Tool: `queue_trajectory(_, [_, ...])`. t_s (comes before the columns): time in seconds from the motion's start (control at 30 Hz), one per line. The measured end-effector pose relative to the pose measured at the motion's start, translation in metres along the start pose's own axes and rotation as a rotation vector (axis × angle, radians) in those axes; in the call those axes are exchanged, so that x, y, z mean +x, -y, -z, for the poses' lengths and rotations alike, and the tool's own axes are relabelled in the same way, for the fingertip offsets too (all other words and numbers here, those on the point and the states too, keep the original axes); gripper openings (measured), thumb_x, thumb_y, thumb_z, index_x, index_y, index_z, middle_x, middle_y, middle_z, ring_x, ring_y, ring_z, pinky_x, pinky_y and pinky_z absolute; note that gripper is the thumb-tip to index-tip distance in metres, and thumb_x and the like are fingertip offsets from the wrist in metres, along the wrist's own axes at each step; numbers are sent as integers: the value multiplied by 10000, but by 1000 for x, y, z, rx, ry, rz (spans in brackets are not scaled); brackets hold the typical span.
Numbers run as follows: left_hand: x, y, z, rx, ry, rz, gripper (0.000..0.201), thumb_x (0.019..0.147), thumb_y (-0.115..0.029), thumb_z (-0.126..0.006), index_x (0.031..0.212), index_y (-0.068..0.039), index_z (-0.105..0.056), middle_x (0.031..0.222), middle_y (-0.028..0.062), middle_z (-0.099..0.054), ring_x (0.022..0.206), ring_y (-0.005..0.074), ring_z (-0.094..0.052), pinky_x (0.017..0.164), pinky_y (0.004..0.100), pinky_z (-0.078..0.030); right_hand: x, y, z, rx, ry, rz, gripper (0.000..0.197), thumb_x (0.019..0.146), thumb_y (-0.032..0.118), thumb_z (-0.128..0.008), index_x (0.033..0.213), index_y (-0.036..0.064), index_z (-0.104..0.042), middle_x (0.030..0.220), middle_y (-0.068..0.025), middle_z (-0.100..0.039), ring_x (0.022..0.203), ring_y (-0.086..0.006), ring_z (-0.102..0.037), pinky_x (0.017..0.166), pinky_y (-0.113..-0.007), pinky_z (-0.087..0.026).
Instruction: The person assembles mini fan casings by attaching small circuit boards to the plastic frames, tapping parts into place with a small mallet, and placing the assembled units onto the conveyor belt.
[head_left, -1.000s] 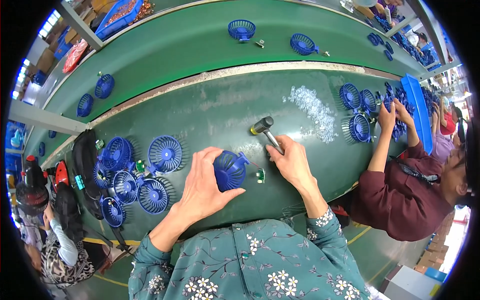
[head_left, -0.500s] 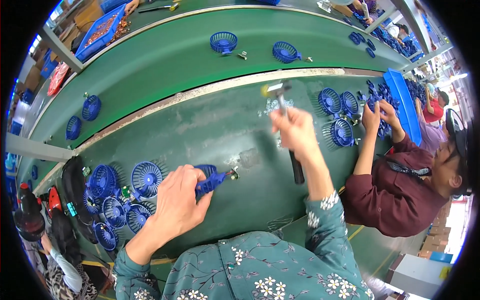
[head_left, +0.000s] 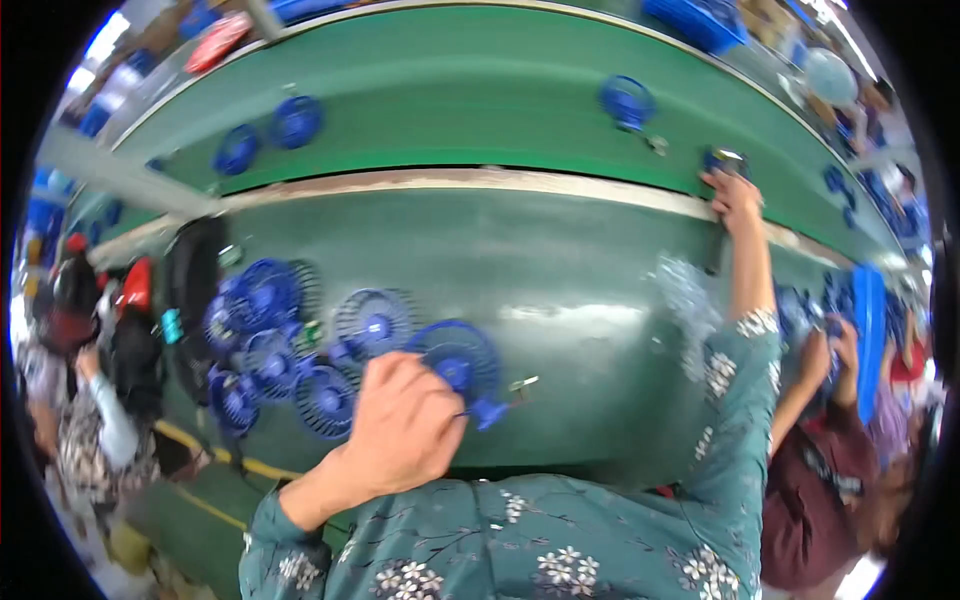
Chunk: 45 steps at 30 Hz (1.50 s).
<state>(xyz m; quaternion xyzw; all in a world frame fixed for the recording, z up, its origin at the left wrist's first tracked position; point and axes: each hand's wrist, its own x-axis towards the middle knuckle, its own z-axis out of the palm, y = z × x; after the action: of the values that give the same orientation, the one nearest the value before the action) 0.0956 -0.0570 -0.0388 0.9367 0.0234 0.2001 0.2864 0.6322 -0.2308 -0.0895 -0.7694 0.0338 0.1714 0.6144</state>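
My left hand (head_left: 405,420) is closed on the rim of a blue round fan guard (head_left: 462,352), held low over the bench near my body. A small metal-and-wire piece (head_left: 522,388) hangs from that guard's stem. My right arm reaches out to the far right, where my right hand (head_left: 738,198) is over the belt's near edge. It grips a hammer (head_left: 714,250), its dark handle pointing down below the fingers. A blurred blue part (head_left: 714,158) shows at the fingertips; whether the fingers hold it too, I cannot tell.
Several blue fan guards (head_left: 268,290) lie at the left of the bench, beside a black case (head_left: 195,300). More guards (head_left: 628,100) are on the green belt (head_left: 470,90). Clear small pieces (head_left: 690,305) lie under my right forearm. A co-worker's hands (head_left: 830,360) work at the right beside a blue tray (head_left: 868,340).
My right hand has swung the hammer away from the bench middle to the far right, over the belt. My left hand has lowered the fan guard toward my body. The view has turned.
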Motion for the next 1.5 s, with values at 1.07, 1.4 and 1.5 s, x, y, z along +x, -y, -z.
queue_trajectory(1.07, [-9, -19, -11, 210, -45, -227, 190, 651, -10, -702, 796, -66, -595, 905, 42, -619, 1021, 289, -579, 962, 528, -393, -381, -110, 56, -362, -236, 354, 205, 960, 135, -614, 1092, -16, -656, 662, -2, -648, 575, -20, -510, 525, -227, -408])
queue_trajectory(1.4, [9, -1, -3, -31, 131, -413, 190, 650, 23, -661, 808, -38, -574, 967, 92, -563, 1135, 319, -546, 1074, 606, -388, -375, -35, -40, -9, 691, -6, 316, 918, 264, -699, 1069, -13, -690, 624, 57, -543, 442, -5, -380, 372, -209, -250])
queue_trajectory(1.5, [17, -7, 0, -12, 188, -443, 200, 636, 11, -663, 803, -38, -564, 985, 103, -554, 1143, 327, -544, 1081, 608, -386, -369, -35, -53, 54, 840, -95, 344, 918, 278, -700, 1087, -20, -672, 634, 41, -539, 430, -8, -377, 361, -211, -249])
